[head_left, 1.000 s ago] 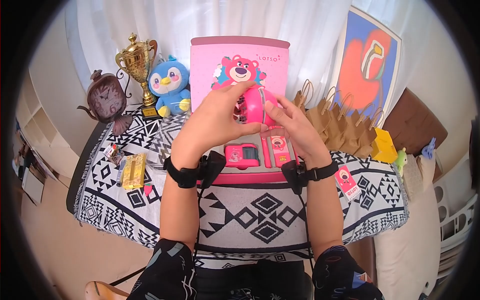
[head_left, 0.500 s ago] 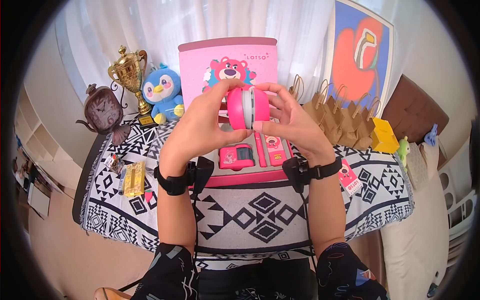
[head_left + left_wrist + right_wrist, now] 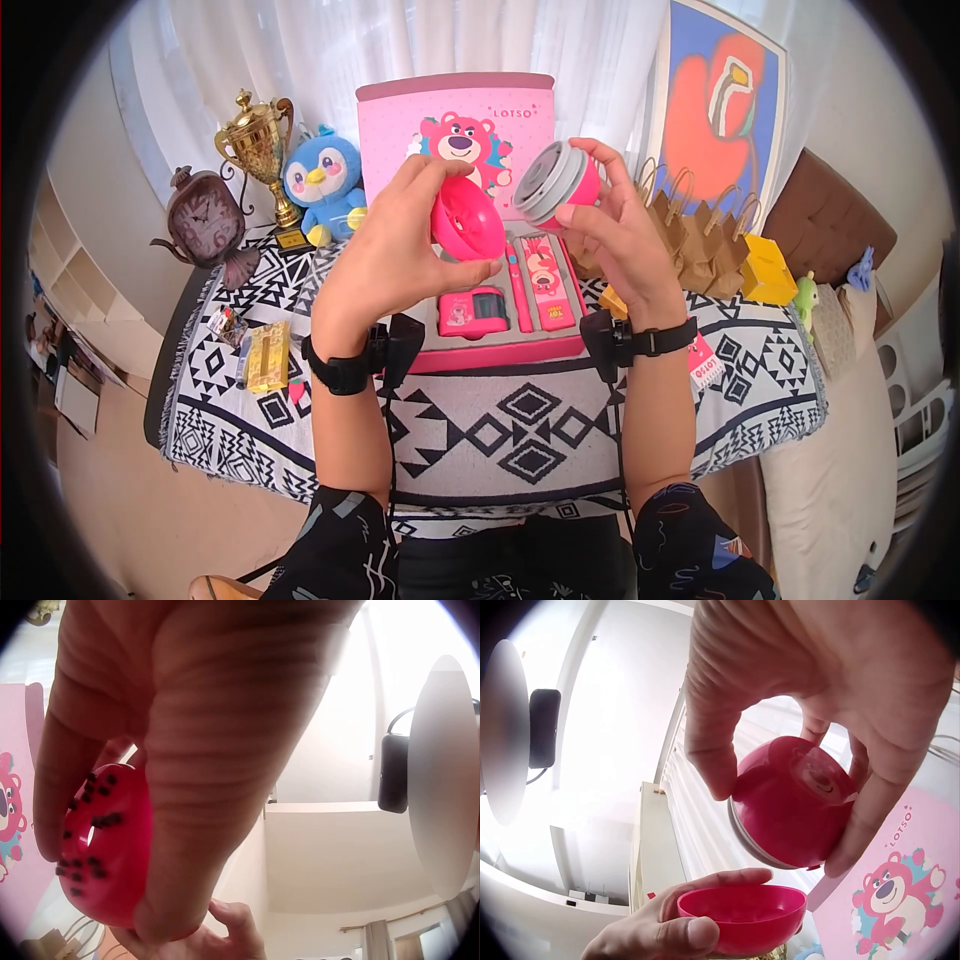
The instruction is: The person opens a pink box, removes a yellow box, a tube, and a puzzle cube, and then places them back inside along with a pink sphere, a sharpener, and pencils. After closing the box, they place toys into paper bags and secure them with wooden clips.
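Note:
A small pink desktop vacuum is in two halves, held apart above an open gift box [image 3: 465, 355]. My left hand [image 3: 375, 250] grips the bowl-shaped half [image 3: 482, 222] between thumb and fingers, its hollow side facing right. Short black bristles [image 3: 106, 820] stud the outside of that half in the left wrist view. My right hand [image 3: 632, 235] holds the other half [image 3: 550, 182], higher and to the right, its ringed grey inside turned toward the left. Its smooth pink dome [image 3: 787, 806] carries a bear face in the right wrist view.
In the box sit a pink block with a dark window [image 3: 474, 314], a slim pink stick [image 3: 521, 300] and a bear-print carton [image 3: 546, 295]. The bear-print lid [image 3: 390, 130] stands behind. Paper bags [image 3: 700, 240] are right; a trophy [image 3: 262, 150] and blue plush [image 3: 325, 190] left.
The vacuum was whole between both hands, then a gap opened round its grey middle. Now my right hand has drawn its half away up and right, while the bowl-shaped half stays in my left hand.

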`<action>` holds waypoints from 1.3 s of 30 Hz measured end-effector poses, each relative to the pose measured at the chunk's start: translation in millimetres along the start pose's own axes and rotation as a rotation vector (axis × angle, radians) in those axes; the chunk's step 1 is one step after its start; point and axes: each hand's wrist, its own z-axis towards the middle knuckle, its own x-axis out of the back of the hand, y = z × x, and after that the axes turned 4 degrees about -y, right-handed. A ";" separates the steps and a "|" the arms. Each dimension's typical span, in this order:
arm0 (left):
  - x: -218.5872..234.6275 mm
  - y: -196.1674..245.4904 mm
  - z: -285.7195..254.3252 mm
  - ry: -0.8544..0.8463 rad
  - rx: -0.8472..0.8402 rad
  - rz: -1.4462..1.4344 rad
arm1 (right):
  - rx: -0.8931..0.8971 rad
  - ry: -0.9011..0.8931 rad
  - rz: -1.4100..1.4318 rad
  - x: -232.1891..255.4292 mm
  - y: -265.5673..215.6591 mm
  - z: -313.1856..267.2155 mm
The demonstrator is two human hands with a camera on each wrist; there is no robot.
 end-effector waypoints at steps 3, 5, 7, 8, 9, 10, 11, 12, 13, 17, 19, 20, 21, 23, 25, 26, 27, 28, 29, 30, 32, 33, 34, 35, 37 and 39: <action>3.7 7.2 0.6 -0.006 0.001 -0.014 | 0.034 0.095 0.018 -8.2 -11.9 -5.3; 5.0 11.0 0.8 -0.022 0.006 -0.076 | 0.071 0.147 0.034 -10.6 -20.7 -10.0; 5.7 16.1 0.7 -0.053 0.000 -0.081 | 0.166 0.194 -0.017 -7.0 -29.2 -17.3; 3.8 17.1 0.0 -0.085 -0.003 -0.076 | 0.157 0.203 -0.032 -4.3 -33.1 -23.1; -3.4 13.0 -1.9 -0.053 -0.061 -0.041 | 0.172 0.229 -0.101 -1.0 -37.2 -29.7; -5.4 14.8 -3.3 -0.055 -0.063 -0.060 | 0.188 0.253 -0.170 1.9 -41.9 -36.5; -4.6 17.9 -3.9 -0.096 -0.060 -0.053 | 0.177 0.274 -0.194 2.7 -47.8 -45.9; -4.1 20.7 -4.8 -0.136 -0.056 -0.046 | 0.169 0.280 -0.207 5.1 -50.8 -57.8; -5.0 22.1 -5.2 -0.137 -0.076 -0.068 | 0.128 0.296 -0.266 8.5 -51.9 -71.5; -3.4 26.0 -8.9 -0.107 -0.113 -0.069 | 0.027 0.267 -0.542 21.1 -42.0 -125.3; -4.0 27.4 -9.6 -0.100 -0.135 -0.057 | -0.029 0.236 -0.716 23.2 -25.7 -154.7; -3.9 28.8 -9.5 -0.097 -0.158 -0.035 | -0.067 0.228 -0.836 23.9 -16.7 -168.4; -3.8 31.0 -10.6 -0.096 -0.162 -0.035 | -0.087 0.203 -0.865 19.7 -8.4 -177.3; -2.2 37.3 -13.1 -0.065 -0.205 0.030 | -0.118 0.141 -0.971 5.1 -0.8 -192.5; 2.5 46.3 -14.5 -0.041 -0.182 0.040 | -0.138 0.072 -1.059 -6.9 10.3 -199.3; 6.3 51.0 -15.1 -0.015 -0.160 0.042 | -0.130 0.024 -1.065 -11.8 17.6 -199.5; 9.6 56.0 -16.1 -0.020 -0.156 0.066 | -0.121 -0.025 -1.067 -18.4 24.7 -197.4; 11.7 60.9 -16.5 0.056 -0.170 0.030 | -0.105 -0.027 -1.046 -27.8 29.8 -192.9; 13.2 65.1 -17.4 0.132 -0.183 -0.006 | -0.180 -0.082 -1.024 -38.6 33.5 -187.3; 14.1 67.1 -18.1 0.123 -0.177 0.019 | -0.258 -0.140 -1.000 -49.4 38.8 -181.7; 16.3 69.6 -18.0 0.188 -0.148 0.036 | -0.167 -0.214 -0.972 -67.9 56.8 -165.0; 22.5 76.9 -18.5 0.142 -0.087 0.016 | -0.131 -0.262 -0.982 -79.7 65.4 -155.5; 26.5 82.2 -21.1 0.132 -0.073 0.044 | -0.090 -0.309 -0.991 -92.4 74.4 -145.4; 30.8 87.0 -23.3 0.125 -0.044 0.025 | -0.073 -0.319 -0.965 -104.1 85.0 -133.8; 42.1 97.5 -28.2 0.088 0.021 0.005 | -0.040 -0.382 -0.967 -127.4 108.4 -112.5; 49.0 103.7 -34.5 0.072 0.044 0.036 | -0.029 -0.379 -0.926 -154.0 128.4 -97.4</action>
